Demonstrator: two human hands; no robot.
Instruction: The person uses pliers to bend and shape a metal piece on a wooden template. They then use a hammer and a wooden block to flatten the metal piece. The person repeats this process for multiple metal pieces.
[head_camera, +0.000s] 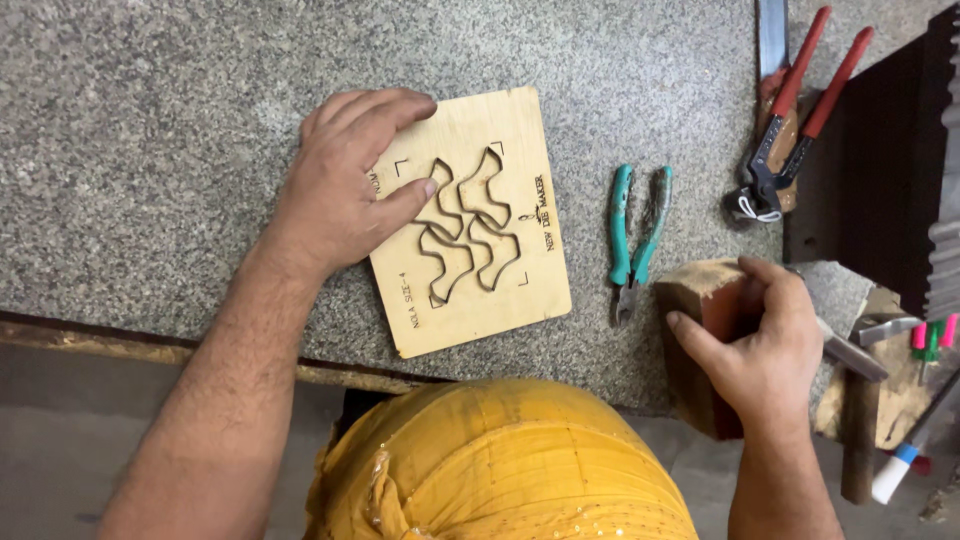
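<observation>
Near the front edge of the speckled stone bench (150, 120), the left hand (345, 185) is pressing flat, fingers spread, on a thin plywood board (475, 225) cut through with curvy slots. At the front right corner, the right hand (765, 345) is closing around a wooden block (695, 300), fingers curled over its top. Between the board and block, teal-handled pliers (635, 235) are lying. Red-handled pincers (790, 120) are resting toward the back right edge. A hammer (860, 400) is sitting just right of the block.
</observation>
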